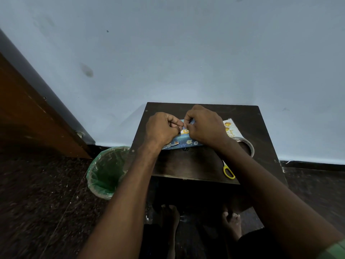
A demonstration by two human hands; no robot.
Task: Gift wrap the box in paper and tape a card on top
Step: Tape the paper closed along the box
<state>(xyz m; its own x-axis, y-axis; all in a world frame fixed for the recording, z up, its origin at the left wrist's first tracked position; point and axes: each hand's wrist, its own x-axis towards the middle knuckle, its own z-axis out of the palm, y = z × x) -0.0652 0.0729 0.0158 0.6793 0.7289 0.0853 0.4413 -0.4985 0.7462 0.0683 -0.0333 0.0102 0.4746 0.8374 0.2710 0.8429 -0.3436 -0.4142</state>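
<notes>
Blue wrapped box [183, 142] pinched by two hands; one card [230, 128].

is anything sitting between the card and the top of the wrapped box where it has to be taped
Yes. The card lies right of the wrapped box, and both the left hand and right hand are working on the box's top, covering it.

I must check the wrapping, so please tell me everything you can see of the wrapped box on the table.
The wrapped box lies flat on the dark table, between the two hands. Its paper is blue, printed with small cartoon animals and leaves, and looks smooth and a little glossy. A spotted strip of paper sticks out at its near left corner. The left hand and the right hand pinch something small above its top with curled fingers, hiding most of it. Only the near side shows.
</notes>
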